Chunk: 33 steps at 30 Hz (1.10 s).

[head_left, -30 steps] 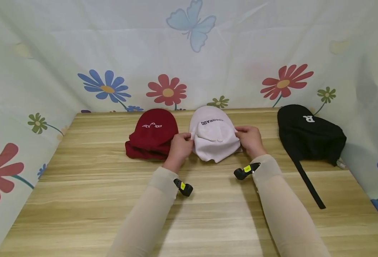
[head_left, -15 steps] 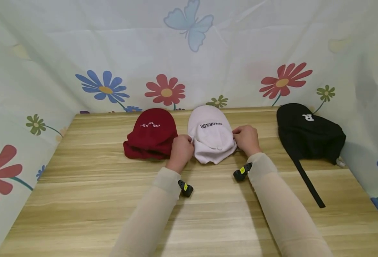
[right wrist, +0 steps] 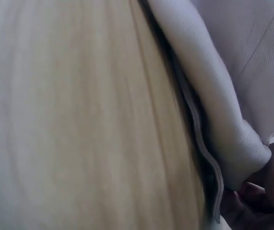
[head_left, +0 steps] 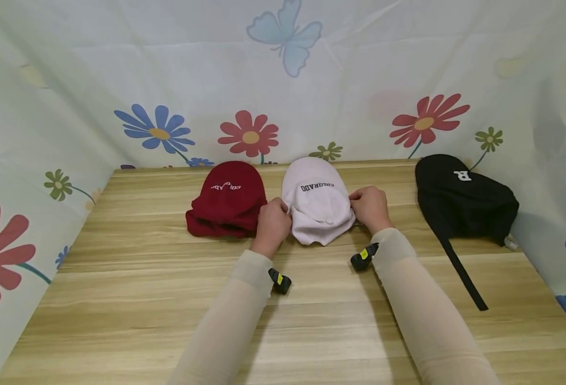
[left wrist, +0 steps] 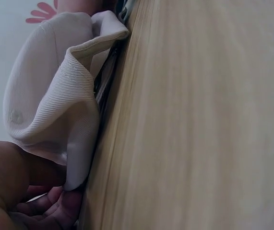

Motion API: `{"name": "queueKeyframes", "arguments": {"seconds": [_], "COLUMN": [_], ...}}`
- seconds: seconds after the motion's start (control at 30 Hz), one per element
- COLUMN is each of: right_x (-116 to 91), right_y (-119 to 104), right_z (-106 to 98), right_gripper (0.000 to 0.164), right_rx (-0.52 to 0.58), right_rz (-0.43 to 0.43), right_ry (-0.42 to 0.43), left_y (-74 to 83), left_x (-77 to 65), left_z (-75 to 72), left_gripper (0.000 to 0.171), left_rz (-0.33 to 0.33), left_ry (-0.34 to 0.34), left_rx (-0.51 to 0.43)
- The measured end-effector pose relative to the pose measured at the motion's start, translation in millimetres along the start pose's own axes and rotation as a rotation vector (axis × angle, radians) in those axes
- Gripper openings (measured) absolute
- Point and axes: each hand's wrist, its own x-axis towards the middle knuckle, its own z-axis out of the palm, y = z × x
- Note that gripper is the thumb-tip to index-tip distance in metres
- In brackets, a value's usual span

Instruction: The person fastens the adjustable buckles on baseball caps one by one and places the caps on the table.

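A pale white-pink baseball cap (head_left: 318, 206) with dark COLORADO lettering lies at the back middle of the table, its crown collapsed into folds. My left hand (head_left: 273, 223) pinches the cap's left edge, thumb and fingers meeting at the fabric in the left wrist view. On the opposite side, my right hand (head_left: 372, 207) pinches the right edge. Its fingertips are partly hidden behind the folded cloth (right wrist: 223, 105) in the right wrist view. Close against my left hand lies a dark red baseball cap (head_left: 230, 208) with white lettering.
A black baseball cap (head_left: 460, 206) with a white R sits at the right, its long black strap (head_left: 464, 275) trailing toward the front. The wooden table (head_left: 133, 299) ends at a flower-printed curtain (head_left: 340, 96) behind and at both sides.
The white cap's crown has been pressed flatter, so its lettering reads straighter. My right hand has shifted slightly left with the cap's edge. The red and black caps stay in place.
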Motion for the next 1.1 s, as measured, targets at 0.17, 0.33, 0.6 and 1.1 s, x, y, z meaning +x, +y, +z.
{"name": "queueKeyframes", "arguments": {"seconds": [0.17, 0.33, 0.6, 1.1], "right_x": [0, 0, -3, -36], "right_y": [4, 6, 8, 20], "right_z": [-1, -2, -9, -58], "right_gripper": [0.019, 0.021, 0.022, 0.030], "right_rx": [0.006, 0.011, -0.001, 0.053], "right_rz": [0.015, 0.008, -0.036, -0.072], "right_ry": [-0.002, -0.025, -0.049, -0.013], "left_y": [2.6, 1.6, -0.2, -5.9], "left_x": [-0.2, -0.3, -1.3, 1.5], "left_z": [0.4, 0.2, -3.4, -1.3], "left_gripper": [0.006, 0.009, 0.010, 0.009], "left_rz": [-0.018, -0.045, -0.057, -0.069], "left_ry": [-0.015, 0.001, 0.016, 0.025], "left_rx": [-0.029, -0.050, -0.087, -0.109]}}
